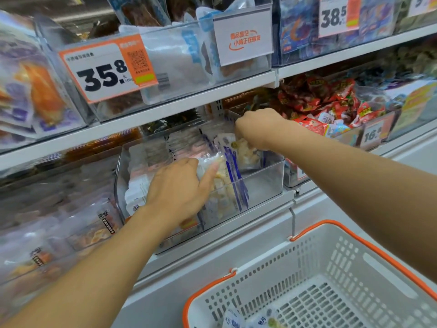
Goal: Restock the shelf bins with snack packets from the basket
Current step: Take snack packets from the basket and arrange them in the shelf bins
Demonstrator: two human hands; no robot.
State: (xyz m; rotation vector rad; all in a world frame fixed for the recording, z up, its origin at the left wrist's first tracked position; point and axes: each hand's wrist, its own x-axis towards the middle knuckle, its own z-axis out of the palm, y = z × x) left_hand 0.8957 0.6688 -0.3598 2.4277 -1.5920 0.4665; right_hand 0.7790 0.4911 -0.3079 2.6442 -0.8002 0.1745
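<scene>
A clear plastic shelf bin (264,183) on the middle shelf holds several upright white-and-blue snack packets (227,185). My left hand (179,185) reaches into the bin's left part, its thumb pressing the side of the front packets. My right hand (260,129) is at the back of the bin, fingers curled over the top of a snack packet (246,152). The white basket (331,275) with orange rim sits at the lower right; a few packets (248,320) lie at its near end.
Other clear bins flank this one: orange-labelled packs (89,228) to the left, red wrapped snacks (331,102) to the right. The upper shelf carries bins with a 35.8 price tag (104,72). The white shelf edge (212,240) runs below the bin.
</scene>
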